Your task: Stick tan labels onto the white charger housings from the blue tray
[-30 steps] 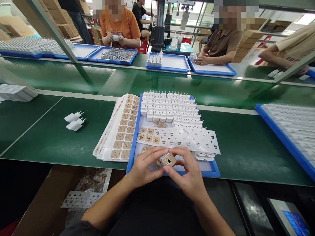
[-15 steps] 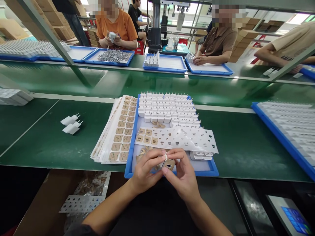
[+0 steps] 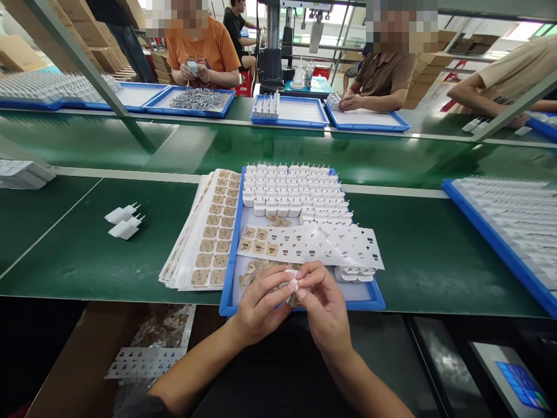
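Between my two hands, over the front edge of a blue tray (image 3: 376, 295), is a small white plug adapter (image 3: 292, 273), mostly covered by fingers. My left hand (image 3: 263, 296) grips it from the left. My right hand (image 3: 324, 296) pinches it from the right, thumb and fingers close together. A brown patch shows low on the adapter. Just beyond my hands a partly used sticker sheet (image 3: 304, 244) lies across the tray, brown stickers left at its left end. Rows of white plug adapters (image 3: 282, 188) with pins up fill the tray's back.
Left of the tray lies a stack of brown sticker sheets (image 3: 212, 232). Two loose adapters (image 3: 125, 222) rest farther left. Another blue-rimmed tray (image 3: 487, 232) holds adapters at the right. A cardboard box (image 3: 73, 360) with scraps stands below. Across the green conveyor (image 3: 195, 145), several people work at trays.
The adapter has turned between my fingers: its brown face with a dark opening, seen before, is now mostly hidden. My right fingers have drawn in closer. The view has shifted slightly.
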{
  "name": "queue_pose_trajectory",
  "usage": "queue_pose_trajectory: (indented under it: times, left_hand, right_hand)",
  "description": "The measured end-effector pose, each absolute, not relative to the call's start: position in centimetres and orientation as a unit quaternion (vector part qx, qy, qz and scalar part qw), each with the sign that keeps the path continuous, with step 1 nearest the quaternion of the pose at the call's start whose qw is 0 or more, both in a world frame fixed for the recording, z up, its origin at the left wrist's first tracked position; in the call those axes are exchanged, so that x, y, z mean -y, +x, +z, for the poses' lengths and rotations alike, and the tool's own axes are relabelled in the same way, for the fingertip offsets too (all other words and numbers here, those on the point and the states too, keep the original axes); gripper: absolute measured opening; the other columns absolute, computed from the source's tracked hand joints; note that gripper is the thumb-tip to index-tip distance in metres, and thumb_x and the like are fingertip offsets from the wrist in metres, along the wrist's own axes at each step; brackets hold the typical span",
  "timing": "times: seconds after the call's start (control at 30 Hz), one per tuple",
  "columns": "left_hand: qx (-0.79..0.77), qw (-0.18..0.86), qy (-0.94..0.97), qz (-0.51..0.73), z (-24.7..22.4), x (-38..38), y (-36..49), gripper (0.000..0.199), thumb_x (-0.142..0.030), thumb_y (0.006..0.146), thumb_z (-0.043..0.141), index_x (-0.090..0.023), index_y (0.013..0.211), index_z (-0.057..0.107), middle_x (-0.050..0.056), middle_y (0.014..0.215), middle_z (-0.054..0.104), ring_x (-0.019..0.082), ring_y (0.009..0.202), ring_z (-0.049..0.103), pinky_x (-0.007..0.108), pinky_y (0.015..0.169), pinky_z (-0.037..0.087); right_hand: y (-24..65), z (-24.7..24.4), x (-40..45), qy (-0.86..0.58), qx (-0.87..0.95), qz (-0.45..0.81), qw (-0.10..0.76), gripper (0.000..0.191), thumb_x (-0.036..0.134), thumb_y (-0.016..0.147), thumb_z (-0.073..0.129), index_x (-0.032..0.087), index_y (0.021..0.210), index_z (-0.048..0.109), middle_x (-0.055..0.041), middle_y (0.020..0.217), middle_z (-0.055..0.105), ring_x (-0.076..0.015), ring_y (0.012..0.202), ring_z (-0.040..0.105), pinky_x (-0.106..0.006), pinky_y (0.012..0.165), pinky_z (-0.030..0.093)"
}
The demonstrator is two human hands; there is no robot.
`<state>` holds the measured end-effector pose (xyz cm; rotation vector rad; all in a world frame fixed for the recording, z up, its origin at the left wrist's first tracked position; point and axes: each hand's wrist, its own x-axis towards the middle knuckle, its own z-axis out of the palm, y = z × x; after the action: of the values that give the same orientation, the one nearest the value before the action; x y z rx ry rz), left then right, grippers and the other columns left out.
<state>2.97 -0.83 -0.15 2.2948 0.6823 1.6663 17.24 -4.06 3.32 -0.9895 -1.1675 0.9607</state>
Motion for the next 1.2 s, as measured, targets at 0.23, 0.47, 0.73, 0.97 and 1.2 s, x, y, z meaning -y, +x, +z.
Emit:
queue_pose_trajectory:
  times: [0.23, 0.47, 0.73, 0.97, 1.2]
  left_hand:
    - [-0.244, 0.168, 0.777, 0.555, -0.1, 0.9, 2.6, 0.052, -0.013, 0.088, 0.071, -0.023, 0.136, 0.054, 0.012, 0.115, 0.07, 0.023, 0.112, 0.069, 0.041, 0.095, 0.061]
    - [-0.249, 0.234, 0.786, 0.515, 0.7, 1.2, 2.1, 0.046, -0.022, 0.089, 0.071, -0.021, 0.132, 0.055, 0.012, 0.116, 0.071, 0.023, 0.107, 0.071, 0.037, 0.09, 0.063]
    - [-0.388, 0.323, 0.716, 0.482, 0.4, 0.6, 0.2, 0.051, -0.028, 0.087, 0.072, -0.027, 0.135, 0.055, 0.011, 0.125, 0.064, 0.024, 0.111, 0.067, 0.029, 0.075, 0.065]
    - [-0.563, 0.208, 0.592, 0.537, -0.6, -3.5, -9.2, 0.048, -0.034, 0.077, 0.08, -0.024, 0.119, 0.06, 0.008, 0.121, 0.064, 0.026, 0.113, 0.064, 0.037, 0.087, 0.06]
    - [-0.693, 0.118, 0.601, 0.38, -2.5, -9.0, -18.1, 0.038, -0.029, 0.079, 0.06, -0.016, 0.115, 0.053, 0.01, 0.114, 0.064, 0.022, 0.101, 0.067, 0.035, 0.086, 0.06]
  right_hand:
    - [18.3, 3.1, 4.2, -0.427, 0.512, 0.457, 0.589, 0.017, 0.017, 0.092, 0.053, 0.026, 0.096, 0.067, -0.0034, 0.096, 0.062, -0.0192, 0.092, 0.062, -0.032, 0.08, 0.052]
    - [20.4, 5.2, 3.3, -0.427, 0.72, 0.233, 0.495, 0.02, 0.009, 0.089, 0.062, 0.027, 0.097, 0.068, -0.0033, 0.094, 0.067, -0.0197, 0.088, 0.063, -0.034, 0.078, 0.053]
    - [21.2, 2.1, 4.3, -0.45, 0.65, 0.243, 0.562, 0.013, 0.014, 0.093, 0.058, 0.025, 0.095, 0.064, -0.0033, 0.085, 0.062, -0.0182, 0.075, 0.064, -0.03, 0.062, 0.055]
    - [20.8, -1.4, 3.3, -0.556, 0.709, 0.095, 0.424, 0.017, 0.019, 0.097, 0.055, 0.022, 0.105, 0.07, -0.0094, 0.099, 0.075, -0.0228, 0.09, 0.074, -0.037, 0.079, 0.063]
    - [22.0, -3.9, 3.0, -0.529, 0.738, 0.043, 0.417, 0.017, 0.028, 0.096, 0.059, 0.023, 0.107, 0.071, -0.0106, 0.108, 0.074, -0.0285, 0.097, 0.073, -0.045, 0.087, 0.061]
